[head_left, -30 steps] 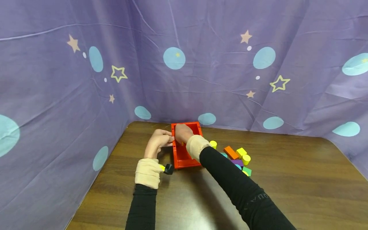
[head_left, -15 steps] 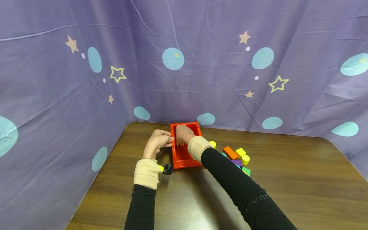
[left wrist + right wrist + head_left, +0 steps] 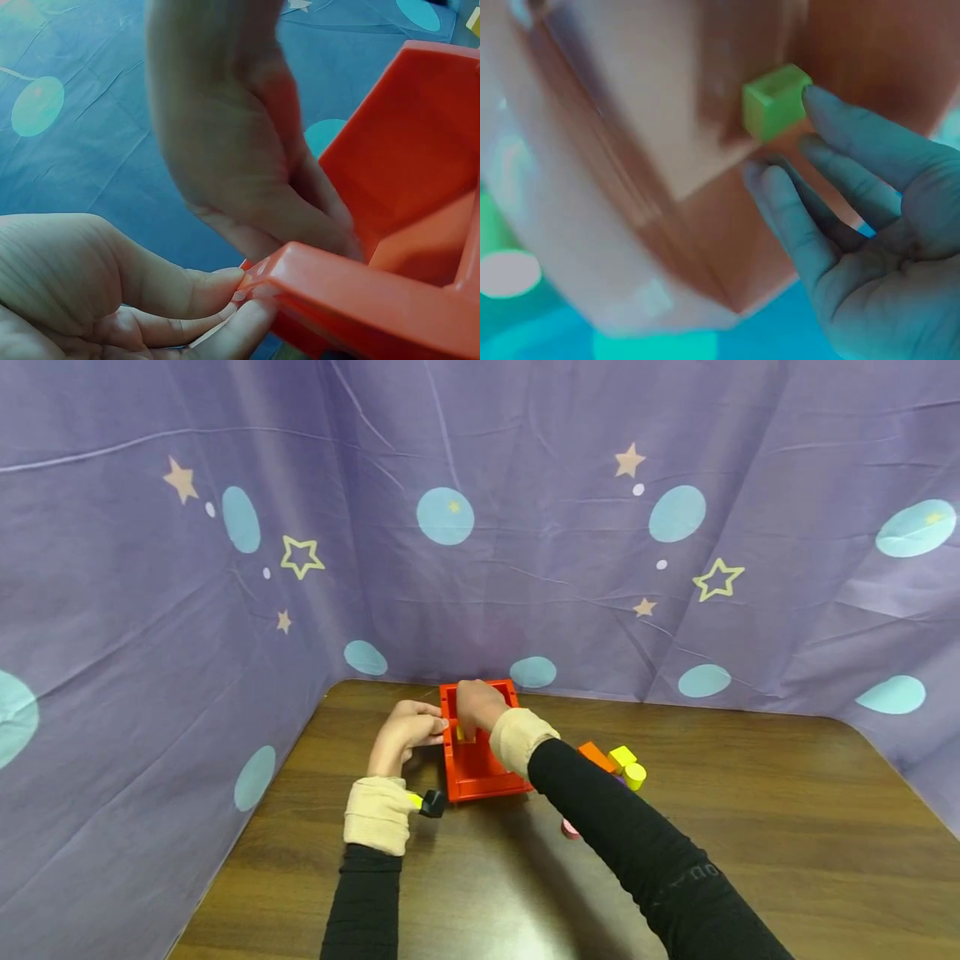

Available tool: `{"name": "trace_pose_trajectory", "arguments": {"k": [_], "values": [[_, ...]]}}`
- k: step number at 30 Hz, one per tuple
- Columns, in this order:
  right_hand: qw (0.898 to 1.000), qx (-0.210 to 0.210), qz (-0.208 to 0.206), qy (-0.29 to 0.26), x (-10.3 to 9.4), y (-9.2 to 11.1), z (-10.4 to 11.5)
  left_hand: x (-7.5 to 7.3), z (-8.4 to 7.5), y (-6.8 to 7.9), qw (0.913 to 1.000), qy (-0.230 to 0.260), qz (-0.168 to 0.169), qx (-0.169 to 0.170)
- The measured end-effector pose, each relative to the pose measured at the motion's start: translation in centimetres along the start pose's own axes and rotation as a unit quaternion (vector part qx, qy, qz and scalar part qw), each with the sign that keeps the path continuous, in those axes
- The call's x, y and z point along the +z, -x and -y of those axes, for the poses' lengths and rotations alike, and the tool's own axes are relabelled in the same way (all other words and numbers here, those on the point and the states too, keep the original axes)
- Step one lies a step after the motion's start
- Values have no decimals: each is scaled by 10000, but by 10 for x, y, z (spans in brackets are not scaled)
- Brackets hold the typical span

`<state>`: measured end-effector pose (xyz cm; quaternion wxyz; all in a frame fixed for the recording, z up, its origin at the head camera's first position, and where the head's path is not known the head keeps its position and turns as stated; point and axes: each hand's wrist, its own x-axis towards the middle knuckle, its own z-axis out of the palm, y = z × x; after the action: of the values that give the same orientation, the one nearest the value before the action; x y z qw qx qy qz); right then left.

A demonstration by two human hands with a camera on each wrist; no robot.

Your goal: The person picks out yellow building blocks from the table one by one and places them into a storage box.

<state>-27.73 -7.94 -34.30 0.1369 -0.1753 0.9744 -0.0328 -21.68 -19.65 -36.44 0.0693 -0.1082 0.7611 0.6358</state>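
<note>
Apparently the work is under way but unfinished: a yellow block (image 3: 772, 109) is inside the red box (image 3: 491, 790), near the middle of the head view, while an orange block (image 3: 596, 756), a yellow cube (image 3: 622, 756), a yellow cylinder (image 3: 633, 776) and a pink disc (image 3: 570, 829) lie outside it on the surface (image 3: 720, 810), further right. The left hand (image 3: 405, 733) pinches the box's left rim between thumb and fingers. The right hand (image 3: 478, 704) reaches inside; its grip is parted and clasps nothing, one fingertip touching or just beside the block. Whether that block is finally placed, I cannot tell; the right sleeve (image 3: 652, 847) may hide more pieces.
</note>
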Motion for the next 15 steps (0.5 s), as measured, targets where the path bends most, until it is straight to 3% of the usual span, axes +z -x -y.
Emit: {"name": "trace_pose_trajectory", "arguments": {"k": [9,15], "values": [[9982,-472,15,373,-43,19,2,1,2,-2,9999,15,104,34],[9904,-1212,199,630,-74,37,-4,0,1,-2,9999,40,108,6]]}}
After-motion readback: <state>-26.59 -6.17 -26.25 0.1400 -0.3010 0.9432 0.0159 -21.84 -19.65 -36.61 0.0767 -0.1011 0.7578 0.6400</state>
